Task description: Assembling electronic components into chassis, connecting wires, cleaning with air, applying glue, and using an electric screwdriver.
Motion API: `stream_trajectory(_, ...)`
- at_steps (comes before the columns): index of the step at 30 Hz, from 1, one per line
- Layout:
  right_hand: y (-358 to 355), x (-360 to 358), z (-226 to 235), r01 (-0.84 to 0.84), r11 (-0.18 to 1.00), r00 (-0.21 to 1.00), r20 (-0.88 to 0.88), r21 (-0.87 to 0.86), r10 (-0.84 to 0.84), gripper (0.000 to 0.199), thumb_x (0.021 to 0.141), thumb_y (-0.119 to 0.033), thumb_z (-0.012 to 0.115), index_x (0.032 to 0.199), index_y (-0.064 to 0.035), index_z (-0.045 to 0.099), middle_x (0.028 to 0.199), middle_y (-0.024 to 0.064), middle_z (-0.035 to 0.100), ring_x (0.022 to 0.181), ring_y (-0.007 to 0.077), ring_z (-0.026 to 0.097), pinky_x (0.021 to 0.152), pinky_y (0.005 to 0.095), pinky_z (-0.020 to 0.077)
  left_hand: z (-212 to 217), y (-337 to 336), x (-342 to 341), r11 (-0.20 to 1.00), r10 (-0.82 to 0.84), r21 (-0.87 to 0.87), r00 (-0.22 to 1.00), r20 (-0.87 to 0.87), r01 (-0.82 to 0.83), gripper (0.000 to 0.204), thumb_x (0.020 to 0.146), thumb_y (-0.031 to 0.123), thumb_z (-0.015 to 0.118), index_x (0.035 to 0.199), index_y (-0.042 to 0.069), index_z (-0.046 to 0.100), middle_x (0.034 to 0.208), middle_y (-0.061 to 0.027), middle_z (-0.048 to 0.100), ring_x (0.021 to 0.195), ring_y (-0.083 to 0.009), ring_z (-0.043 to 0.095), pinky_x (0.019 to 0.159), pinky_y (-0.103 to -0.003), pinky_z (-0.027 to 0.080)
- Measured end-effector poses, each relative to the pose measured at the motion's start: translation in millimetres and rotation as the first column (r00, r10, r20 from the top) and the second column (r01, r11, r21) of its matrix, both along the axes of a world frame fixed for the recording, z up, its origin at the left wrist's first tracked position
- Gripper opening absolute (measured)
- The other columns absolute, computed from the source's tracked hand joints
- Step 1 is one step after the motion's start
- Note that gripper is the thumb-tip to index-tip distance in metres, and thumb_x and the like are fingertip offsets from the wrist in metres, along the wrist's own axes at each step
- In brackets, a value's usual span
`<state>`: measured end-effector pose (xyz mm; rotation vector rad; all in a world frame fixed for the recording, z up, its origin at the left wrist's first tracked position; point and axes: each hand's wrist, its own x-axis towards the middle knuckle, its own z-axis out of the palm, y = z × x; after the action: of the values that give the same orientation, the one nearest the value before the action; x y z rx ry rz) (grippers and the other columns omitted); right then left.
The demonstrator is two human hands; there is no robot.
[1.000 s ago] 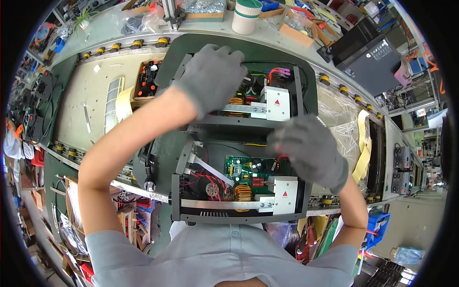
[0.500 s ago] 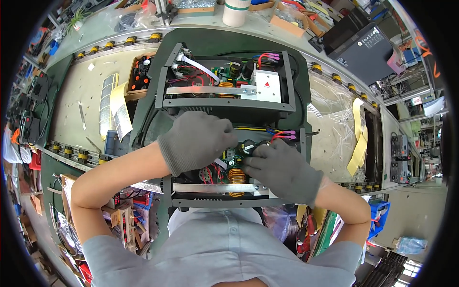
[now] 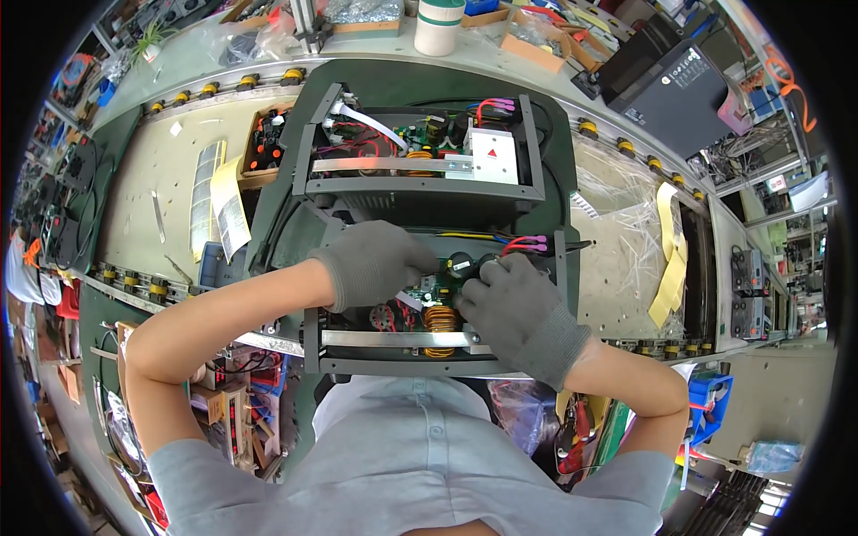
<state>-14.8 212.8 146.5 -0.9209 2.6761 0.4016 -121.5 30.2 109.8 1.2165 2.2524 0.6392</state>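
Both my hands wear grey gloves and reach into the nearer open metal chassis [image 3: 411, 365]. My left hand [image 3: 375, 263] is over its left side, with fingers curled toward the green circuit board [image 3: 436, 290]; whatever is at the fingertips is hidden. My right hand [image 3: 517, 308] bends over the right side, its fingers closed down among the parts beside a black capacitor [image 3: 460, 265]. A copper-wound coil [image 3: 440, 320] shows between the hands, behind a bare metal strip [image 3: 384, 339]. Red wires with purple connectors [image 3: 534, 243] rise behind my right hand.
A second open chassis [image 3: 420, 189] with a white plate stands just beyond, on the same dark green board [image 3: 560, 170]. At its left is a box of black and orange parts [image 3: 265, 143]. Yellow-edged label sheets [image 3: 230, 210] lie left; a yellow strip [image 3: 666, 259] lies right.
My left hand has lowered slightly, with its fingertips nearer the circuit board. My right hand has stayed among the parts, turning a little. Both chassis stand as before.
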Motion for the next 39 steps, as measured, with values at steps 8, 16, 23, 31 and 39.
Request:
stream_trajectory(8, 4, -9, -5, 0.023, 0.999, 0.995, 0.098, -0.032, -0.020, 0.028, 0.076, -0.020, 0.059, 0.104, -0.0161, 0.063, 0.095, -0.0019, 0.059, 0.099, 0.0174, 0.052, 0.085, 0.0350, 0.0376, -10, 12, 0, 0.964, -0.182, -0.213, 0.980, -0.084, 0.160, 0.022, 0.078, 0.014, 0.056, 0.096, 0.017, 0.069, 0.091, -0.0107, 0.065, 0.085, -0.0284, 0.062, 0.073, -0.040, 0.049)
stream_trajectory(16, 33, -13, -22, -0.078, 0.856, 0.997, -0.030, -0.512, 0.073, 0.029, 0.074, -0.014, 0.056, 0.102, -0.0191, 0.064, 0.090, -0.0003, 0.061, 0.092, 0.0198, 0.057, 0.080, 0.0357, 0.0408, 2, 14, 19, 0.933, -0.360, -0.208, 0.744, -0.563, 0.294, 0.022, 0.072, 0.012, 0.060, 0.092, 0.015, 0.068, 0.107, -0.0036, 0.058, 0.095, -0.0214, 0.056, 0.076, -0.033, 0.045)
stream_trajectory(23, 30, -2, 16, -0.059, 0.949, 0.971, -0.238, -0.310, -0.018, 0.022, 0.074, -0.012, 0.057, 0.094, -0.0157, 0.067, 0.092, -0.0014, 0.060, 0.098, 0.0204, 0.052, 0.085, 0.0348, 0.0411, -4, 15, 11, 0.950, -0.301, -0.206, 0.865, -0.401, 0.236, 0.027, 0.077, 0.007, 0.054, 0.096, 0.018, 0.069, 0.109, -0.0054, 0.057, 0.100, -0.0234, 0.055, 0.079, -0.036, 0.046)
stream_trajectory(31, 18, -5, -11, -0.014, 0.974, 0.998, 0.053, -0.228, 0.027, 0.018, 0.073, -0.018, 0.060, 0.087, -0.0092, 0.067, 0.094, 0.0079, 0.058, 0.097, 0.0259, 0.050, 0.077, 0.0363, 0.0455, -3, 19, 10, 0.960, -0.268, -0.179, 0.895, -0.357, 0.216, 0.035, 0.068, 0.000, 0.056, 0.094, 0.019, 0.069, 0.114, -0.0081, 0.057, 0.099, -0.0266, 0.055, 0.081, -0.037, 0.047)
stream_trajectory(39, 13, -16, -11, -0.032, 0.986, 0.979, 0.195, -0.164, 0.064, 0.024, 0.073, -0.022, 0.061, 0.095, -0.0153, 0.066, 0.095, -0.0031, 0.060, 0.104, 0.0201, 0.049, 0.084, 0.0382, 0.0380, -4, 14, 7, 0.957, -0.235, -0.227, 0.941, -0.244, 0.180, 0.032, 0.067, 0.003, 0.056, 0.093, 0.016, 0.069, 0.115, -0.0089, 0.057, 0.101, -0.0277, 0.055, 0.080, -0.039, 0.048)
